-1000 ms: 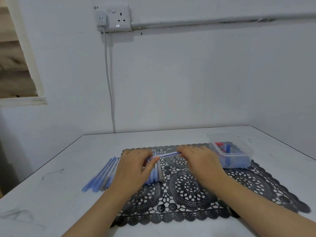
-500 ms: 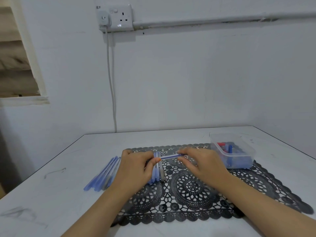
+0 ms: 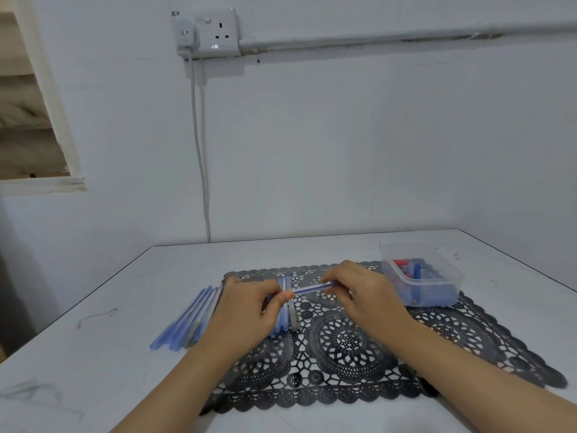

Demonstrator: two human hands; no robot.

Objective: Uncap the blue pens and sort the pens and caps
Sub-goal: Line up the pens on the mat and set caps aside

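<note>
Horizontally, a slim clear-blue pen (image 3: 312,289) spans between left hand (image 3: 249,310) and right hand (image 3: 365,295), each grip pinching one end.

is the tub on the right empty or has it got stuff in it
Not empty: red and blue pieces lie inside the clear tub, which has no lid.

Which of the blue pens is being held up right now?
The pen pinched crosswise between the left hand and right hand; the other pens lie flat on the table.
</note>
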